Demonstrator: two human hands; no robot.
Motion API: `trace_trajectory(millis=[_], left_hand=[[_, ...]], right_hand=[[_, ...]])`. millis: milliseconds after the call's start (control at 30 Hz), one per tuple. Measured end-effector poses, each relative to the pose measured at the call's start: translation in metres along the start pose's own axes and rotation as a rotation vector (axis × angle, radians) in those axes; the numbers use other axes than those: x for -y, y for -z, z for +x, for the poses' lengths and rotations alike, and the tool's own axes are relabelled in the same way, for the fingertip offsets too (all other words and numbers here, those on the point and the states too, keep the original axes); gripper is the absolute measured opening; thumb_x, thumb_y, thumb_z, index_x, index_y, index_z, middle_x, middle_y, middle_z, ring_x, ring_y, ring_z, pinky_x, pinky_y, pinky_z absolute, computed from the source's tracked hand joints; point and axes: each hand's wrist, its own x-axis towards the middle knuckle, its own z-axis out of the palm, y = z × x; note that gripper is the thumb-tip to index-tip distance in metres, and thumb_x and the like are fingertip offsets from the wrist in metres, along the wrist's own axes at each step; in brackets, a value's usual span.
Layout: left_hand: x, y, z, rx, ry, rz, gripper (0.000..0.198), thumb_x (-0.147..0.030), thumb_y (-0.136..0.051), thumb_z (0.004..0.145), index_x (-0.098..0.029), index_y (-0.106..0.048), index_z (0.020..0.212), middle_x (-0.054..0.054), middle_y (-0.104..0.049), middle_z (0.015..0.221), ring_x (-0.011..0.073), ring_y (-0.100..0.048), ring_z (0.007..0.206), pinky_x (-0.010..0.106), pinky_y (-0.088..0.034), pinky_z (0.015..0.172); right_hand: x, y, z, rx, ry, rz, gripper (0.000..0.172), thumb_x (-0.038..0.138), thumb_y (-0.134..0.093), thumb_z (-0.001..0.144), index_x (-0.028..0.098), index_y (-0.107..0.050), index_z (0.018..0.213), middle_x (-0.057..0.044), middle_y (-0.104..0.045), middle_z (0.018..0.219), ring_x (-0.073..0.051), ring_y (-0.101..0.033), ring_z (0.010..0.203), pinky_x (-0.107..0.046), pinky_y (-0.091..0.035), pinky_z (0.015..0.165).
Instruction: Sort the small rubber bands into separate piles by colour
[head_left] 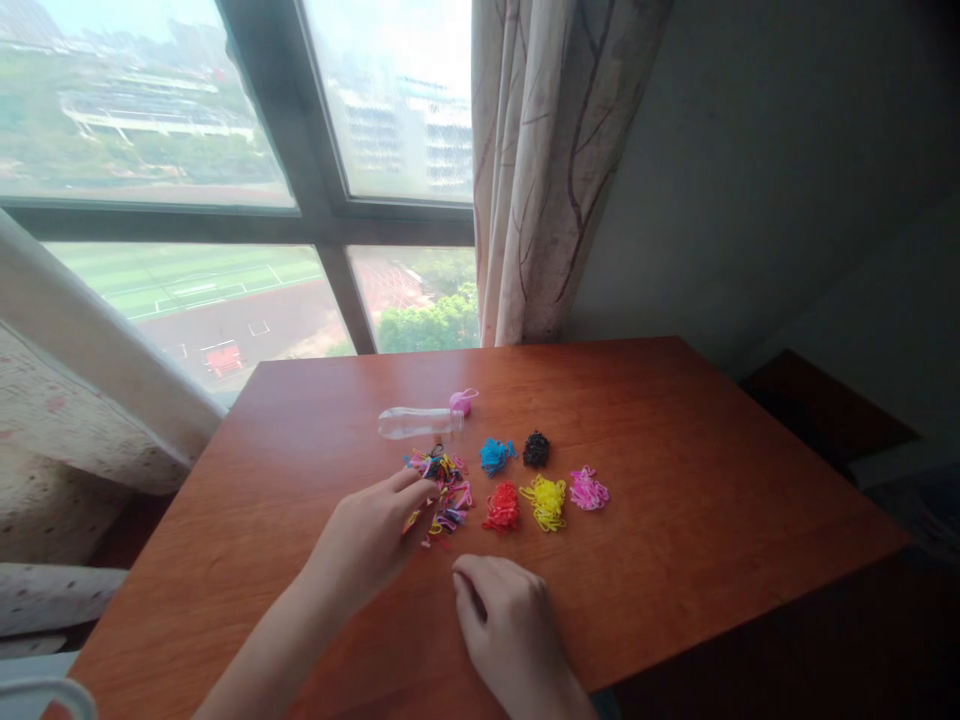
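A loose mixed pile of small coloured rubber bands [454, 497] lies on the table. Over its left edge reaches my left hand [379, 530], with thumb and bent index finger apart and some bands showing between them. I see nothing held there, though the other fingertips are hidden. My right hand [510, 615] rests near the pile, its fingers curled in and no object visible in it. Sorted heaps of bands lie to the right: blue [495, 456], black [536, 449], red [502, 507], yellow [547, 502] and pink [589, 489].
Behind the heaps a clear bottle [416, 423] lies on its side, with a pink looped cap [461, 402] at its right end. The brown wooden table [712, 500] meets a window [322, 220] and curtain [525, 180] at the back. A white curved object [49, 690] sits at lower left.
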Motion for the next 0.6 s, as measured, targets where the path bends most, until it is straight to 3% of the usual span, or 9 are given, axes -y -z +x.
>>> trace_trajectory(millis=[167,400,600], left_hand=[[0.016,0.0,-0.021,-0.006,0.137,-0.055,0.024,-0.03,-0.042,0.095,-0.024,-0.065,0.092,0.001,-0.068,0.089,0.0153,-0.066,0.075,0.023,-0.044,0.065],[0.022,-0.014,-0.035,0.004,0.216,-0.158,0.022,-0.028,-0.045,0.093,-0.025,-0.066,0.095,0.0,-0.069,0.09,0.0146,-0.066,0.075,0.023,-0.046,0.068],[0.021,-0.02,-0.037,0.015,0.214,-0.18,0.023,-0.031,-0.044,0.095,-0.025,-0.066,0.092,0.0,-0.067,0.087,0.0161,-0.065,0.077,0.025,-0.046,0.069]], right_hand=[[0.001,0.001,0.011,0.032,-0.095,-0.148,0.017,0.013,-0.051,0.092,0.024,-0.064,0.096,0.0,-0.069,0.078,-0.016,-0.067,0.072,-0.024,-0.04,0.064],[0.016,0.003,0.031,0.136,-0.228,-0.36,0.021,0.015,-0.058,0.091,0.022,-0.064,0.11,-0.005,-0.073,0.083,-0.019,-0.069,0.069,-0.025,-0.041,0.058],[0.024,0.001,0.042,0.238,-0.194,-0.312,0.023,0.014,-0.059,0.09,0.024,-0.063,0.111,-0.003,-0.073,0.081,-0.02,-0.07,0.072,-0.024,-0.04,0.058]])
